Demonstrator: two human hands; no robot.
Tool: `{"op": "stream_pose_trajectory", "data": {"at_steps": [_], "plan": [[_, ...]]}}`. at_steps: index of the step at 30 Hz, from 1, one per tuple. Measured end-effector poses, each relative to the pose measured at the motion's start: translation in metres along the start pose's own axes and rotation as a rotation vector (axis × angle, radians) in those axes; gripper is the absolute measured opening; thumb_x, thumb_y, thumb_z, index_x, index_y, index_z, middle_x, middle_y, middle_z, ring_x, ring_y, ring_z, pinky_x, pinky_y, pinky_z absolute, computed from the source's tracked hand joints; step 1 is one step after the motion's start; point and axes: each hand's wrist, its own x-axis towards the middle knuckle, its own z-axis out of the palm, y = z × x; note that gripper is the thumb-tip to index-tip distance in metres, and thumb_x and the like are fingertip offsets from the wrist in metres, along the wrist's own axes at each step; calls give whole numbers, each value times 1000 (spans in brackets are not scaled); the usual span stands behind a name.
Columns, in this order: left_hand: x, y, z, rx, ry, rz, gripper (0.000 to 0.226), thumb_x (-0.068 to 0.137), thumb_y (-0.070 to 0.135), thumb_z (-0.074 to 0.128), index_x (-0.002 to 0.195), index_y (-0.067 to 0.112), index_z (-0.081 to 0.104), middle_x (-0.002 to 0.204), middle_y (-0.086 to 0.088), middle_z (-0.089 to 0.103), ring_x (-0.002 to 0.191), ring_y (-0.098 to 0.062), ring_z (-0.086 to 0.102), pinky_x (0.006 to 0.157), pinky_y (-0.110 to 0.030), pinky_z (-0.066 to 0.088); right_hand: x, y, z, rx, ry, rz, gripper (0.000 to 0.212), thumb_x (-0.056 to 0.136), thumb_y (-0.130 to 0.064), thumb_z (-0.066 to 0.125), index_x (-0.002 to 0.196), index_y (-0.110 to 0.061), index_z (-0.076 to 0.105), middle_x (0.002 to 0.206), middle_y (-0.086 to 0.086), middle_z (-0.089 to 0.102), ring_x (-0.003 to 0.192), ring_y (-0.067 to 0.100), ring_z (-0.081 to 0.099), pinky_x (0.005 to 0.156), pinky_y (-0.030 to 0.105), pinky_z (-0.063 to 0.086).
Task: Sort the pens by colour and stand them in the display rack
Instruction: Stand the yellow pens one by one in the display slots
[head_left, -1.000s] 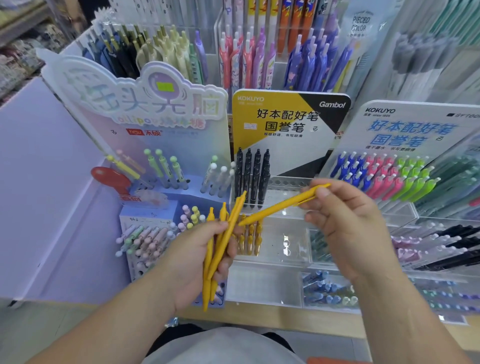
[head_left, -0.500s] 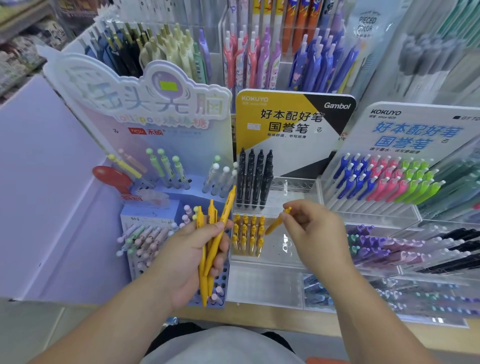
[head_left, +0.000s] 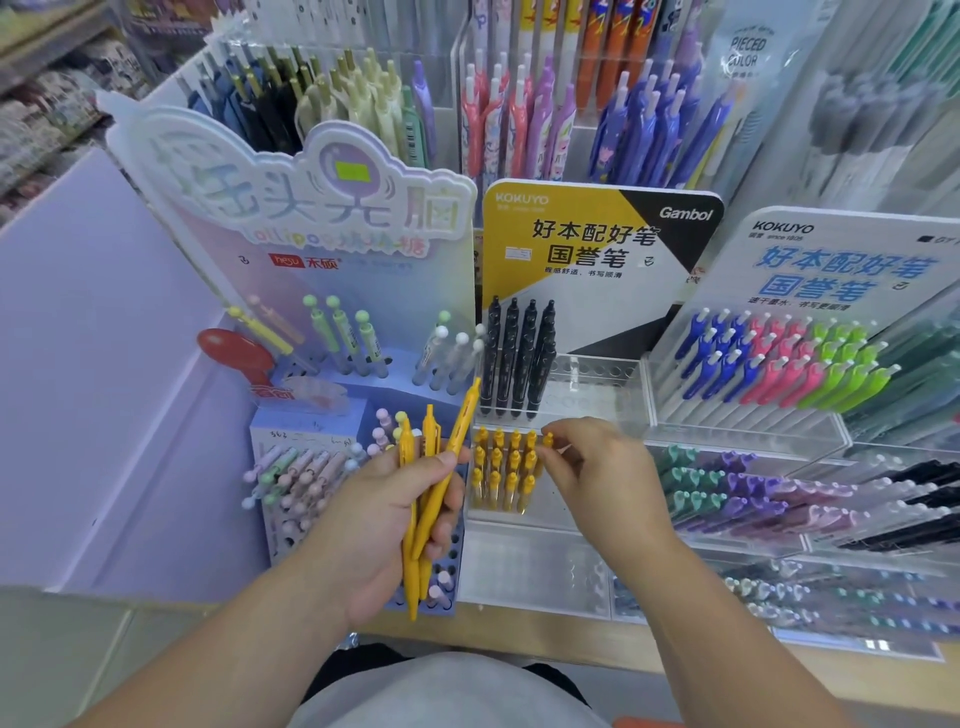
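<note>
pen (head_left: 547, 441) mostly behind fingers (head_left: 560, 460), grey pens (head_left: 852, 119) blurred
</note>
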Motion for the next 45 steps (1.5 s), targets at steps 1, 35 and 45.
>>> {"op": "stream_pose_trajectory", "data": {"at_steps": [1,35,45], "plan": [[0,0,0,2,1,2,23,96,18,56,112,4,65,69,-8,57,49,-16,46,44,-26,36,0,1,1,4,2,4,11,82,-18,78,91,-17,74,80,-4,69,64,13,63,61,24,49],[4,-10,6,32,21,-22,18,98,19,50,109,4,53,70,-18,60,41,-21,42,40,-22,29,-6,-19,-62,468,207,215,15,87,-13,71,98,-22,67,76,-6,64,70,13,63,67,34,56],[2,-7,6,35,16,4,19,98,18,50,110,4,54,69,-17,60,43,-21,41,40,-23,30,-13,-8,-22,159,169,43,17,86,-17,74,103,-16,68,80,-8,61,67,2,57,64,23,52]]}}
